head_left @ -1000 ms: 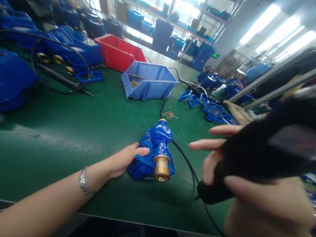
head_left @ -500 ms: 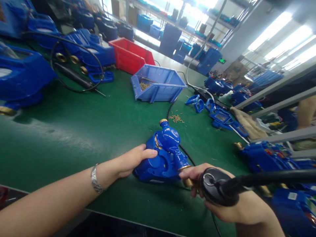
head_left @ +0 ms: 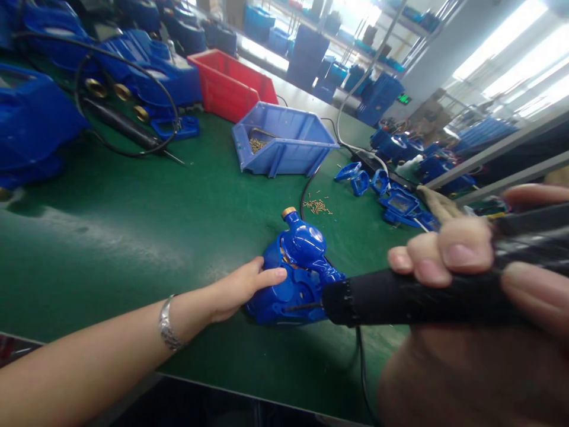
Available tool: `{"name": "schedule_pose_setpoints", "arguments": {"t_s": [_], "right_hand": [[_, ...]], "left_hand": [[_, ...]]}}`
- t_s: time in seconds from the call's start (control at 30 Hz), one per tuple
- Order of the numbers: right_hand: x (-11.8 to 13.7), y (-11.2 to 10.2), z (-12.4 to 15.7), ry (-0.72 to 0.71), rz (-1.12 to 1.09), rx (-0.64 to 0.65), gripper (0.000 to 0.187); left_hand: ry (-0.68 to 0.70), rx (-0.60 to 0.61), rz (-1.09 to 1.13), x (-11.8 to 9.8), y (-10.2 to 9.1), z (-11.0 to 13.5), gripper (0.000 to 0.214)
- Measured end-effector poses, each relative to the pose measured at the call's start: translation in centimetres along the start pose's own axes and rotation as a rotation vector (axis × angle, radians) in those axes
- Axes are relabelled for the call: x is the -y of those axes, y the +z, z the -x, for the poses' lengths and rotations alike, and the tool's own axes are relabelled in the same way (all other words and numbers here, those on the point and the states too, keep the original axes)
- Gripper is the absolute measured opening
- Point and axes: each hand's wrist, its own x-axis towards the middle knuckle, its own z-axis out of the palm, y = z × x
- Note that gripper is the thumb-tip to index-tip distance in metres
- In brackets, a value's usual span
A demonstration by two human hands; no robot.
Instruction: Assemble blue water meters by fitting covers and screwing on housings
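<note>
The blue meter (head_left: 299, 283) lies on the green desk (head_left: 133, 237). Our left hand (head_left: 237, 289) is against it, and we cannot tell whether that grip clasps it. Our right hand (head_left: 466, 261) has its grip clenched round the black screwdriver (head_left: 400, 299), tip at the meter.

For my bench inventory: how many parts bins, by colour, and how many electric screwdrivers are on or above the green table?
Red parts bin: 1
Blue parts bin: 1
Electric screwdrivers: 2, one in the right hand, aimed at the blue meter body the left hand holds; one lying far left
Total: 4

Bright overhead glare top right — near hand blurred, edges warped.
</note>
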Motion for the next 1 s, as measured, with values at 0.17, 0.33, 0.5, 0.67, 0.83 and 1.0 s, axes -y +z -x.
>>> {"name": "schedule_pose_setpoints", "arguments": {"t_s": [0.17, 0.33, 0.5, 0.67, 0.83, 1.0], "right_hand": [[-1.8, 2.4, 0.1, 0.064, -0.285, 0.100, 0.031], [-3.5, 3.2, 0.7, 0.123, -0.289, 0.081, 0.026], [-3.5, 3.4, 0.9, 0.153, -0.275, 0.051, 0.024], [-3.5, 3.2, 0.9, 0.174, -0.291, 0.115, 0.024], [-3.6, 3.1, 0.9, 0.185, -0.296, 0.173, 0.025], [-3.9, 3.2, 1.0, 0.132, -0.270, 0.128, 0.025]], "left_hand": [[0.013, -0.058, -0.023, 0.1, 0.3, 0.1, 0.072], [0.081, -0.071, 0.044, 0.4, 1.3, 0.0, 0.059], [0.093, -0.077, 0.088, 0.6, 1.9, -0.1, 0.059], [0.081, -0.099, 0.115, 0.7, 1.7, 0.0, 0.058], [0.063, -0.103, 0.121, 0.6, 1.6, -0.1, 0.058], [0.024, -0.052, -0.042, 0.0, 1.2, -0.2, 0.052]]}}
